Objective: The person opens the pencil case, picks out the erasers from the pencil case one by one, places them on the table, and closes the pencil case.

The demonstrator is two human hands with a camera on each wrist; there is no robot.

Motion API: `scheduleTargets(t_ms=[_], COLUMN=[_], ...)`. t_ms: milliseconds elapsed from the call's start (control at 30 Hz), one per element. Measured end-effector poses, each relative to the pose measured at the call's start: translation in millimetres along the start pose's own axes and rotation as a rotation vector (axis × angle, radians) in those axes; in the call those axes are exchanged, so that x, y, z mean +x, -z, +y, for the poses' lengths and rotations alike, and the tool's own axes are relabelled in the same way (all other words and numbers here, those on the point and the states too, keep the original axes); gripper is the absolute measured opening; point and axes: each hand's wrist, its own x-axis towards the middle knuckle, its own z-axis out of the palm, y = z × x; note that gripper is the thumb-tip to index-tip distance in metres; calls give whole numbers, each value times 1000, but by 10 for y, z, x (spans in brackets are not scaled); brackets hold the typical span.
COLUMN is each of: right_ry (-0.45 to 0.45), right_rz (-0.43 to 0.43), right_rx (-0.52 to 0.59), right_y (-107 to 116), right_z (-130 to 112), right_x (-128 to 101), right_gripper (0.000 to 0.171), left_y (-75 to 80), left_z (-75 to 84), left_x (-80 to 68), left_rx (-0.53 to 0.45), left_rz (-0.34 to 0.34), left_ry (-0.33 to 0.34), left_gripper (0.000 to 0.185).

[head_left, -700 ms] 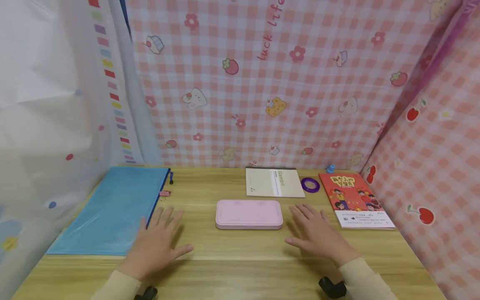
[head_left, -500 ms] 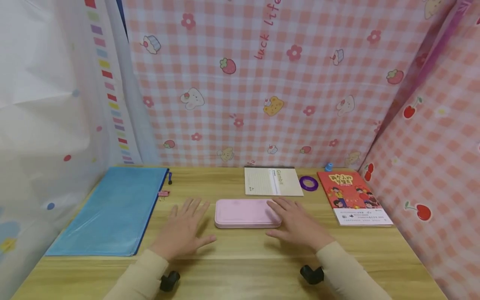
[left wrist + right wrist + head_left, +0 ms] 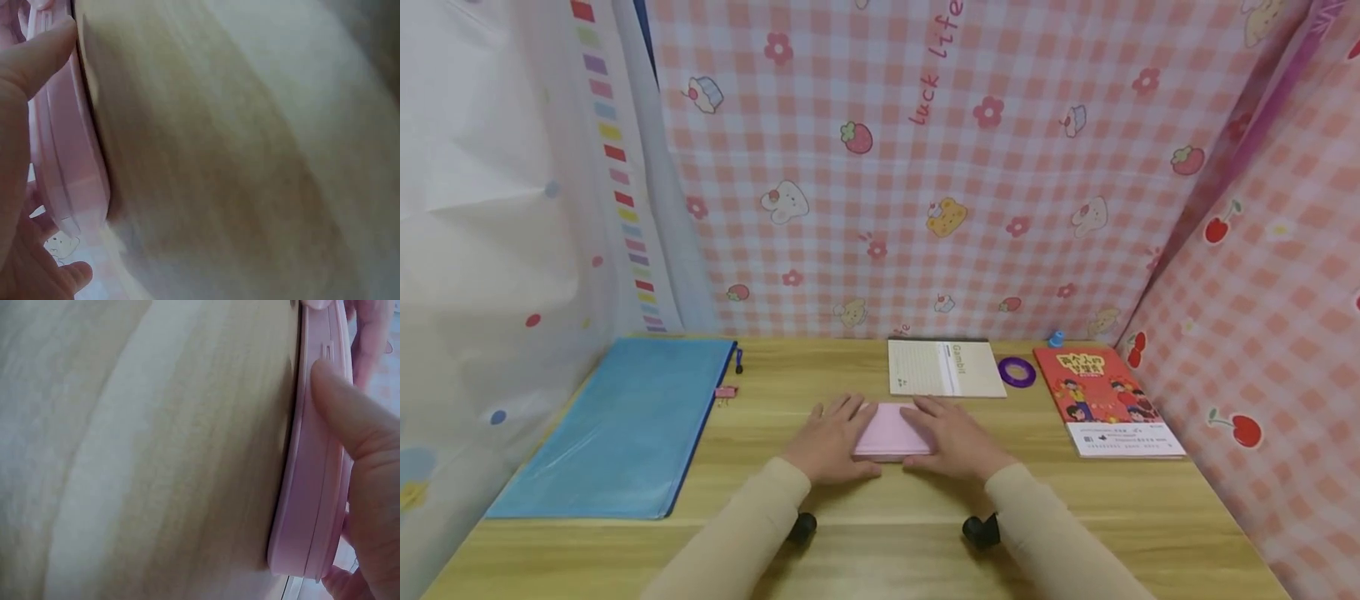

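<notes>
The closed case [image 3: 889, 433] is held on the surface [image 3: 880, 550] between left hand [image 3: 831, 442] and right hand [image 3: 958, 442], fingers [image 3: 928, 407] clamped round its ends; gripping is done, opening is not.

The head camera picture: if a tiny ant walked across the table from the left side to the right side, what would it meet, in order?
Blue folder → small pink item → left hand → pink case → right hand → purple ring → red book.
</notes>
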Motion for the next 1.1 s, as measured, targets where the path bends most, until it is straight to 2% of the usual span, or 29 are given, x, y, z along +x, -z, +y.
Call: scheduleTargets(t_ms=[133,267,367,600,767,900,1100], right_ry=[-8,10,24,53,64,56,55], right_rz=[35,60,74,103,114,106,98], right_rx=[28,46,36,28,27,24,7], right_y=[-37,-46,-63,-130,-122,-104,-113], right_z=[-13,-71,-134,-307,-432,-472,-481], right_x=[-21,-103,-212,-506,-696,-784,-844], right_gripper=[78,77,77,77,80,81,81], left_y=[-30,-62,-73,-90,-88,-67,-95], left_z=[0,58,145,360,487,570,621], left_x=[-4,-98,-211,-549,-761,-815,-804], left_rx=[-13,-12,-33,-110,-129,-107,-89], left_rz=[18,36,37,97,90,94,129], left_ry=[13,27,34,20,1,-32,-66], left_gripper=[91,89,88,87,87,87,87])
